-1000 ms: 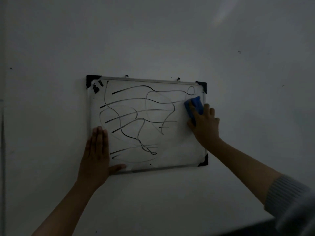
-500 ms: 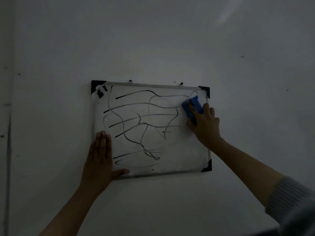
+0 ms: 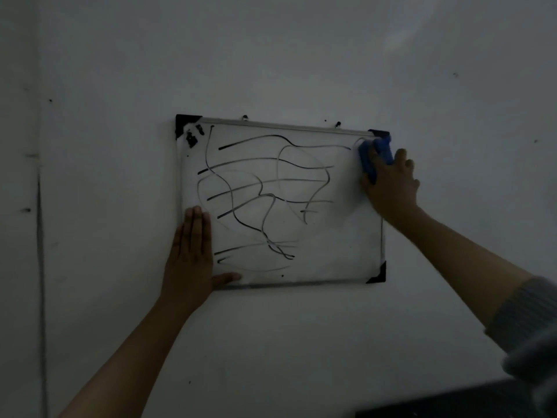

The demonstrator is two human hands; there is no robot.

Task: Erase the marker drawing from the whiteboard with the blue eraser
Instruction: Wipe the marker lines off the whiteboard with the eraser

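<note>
A small whiteboard [image 3: 340, 254] with black corner caps hangs on a dim wall. Black marker scribbles [image 3: 262, 194] cover its left and middle. My right hand [image 3: 391, 185] presses the blue eraser [image 3: 376, 153] against the board's top right corner, fingers wrapped over it. My left hand [image 3: 190, 254] lies flat on the board's lower left edge, fingers together pointing up, thumb stretched along the bottom frame. The strip of board under the eraser on the right side looks free of lines.
The board hangs from two small hooks [image 3: 244, 117] on a plain grey wall [image 3: 271, 55]. A vertical wall seam [image 3: 39, 236] runs down the far left. A dark surface edge [image 3: 452, 402] shows at the bottom right.
My right hand has slid the eraser upward along the board's right side into the top right corner. The left hand has stayed flat on the lower left edge.
</note>
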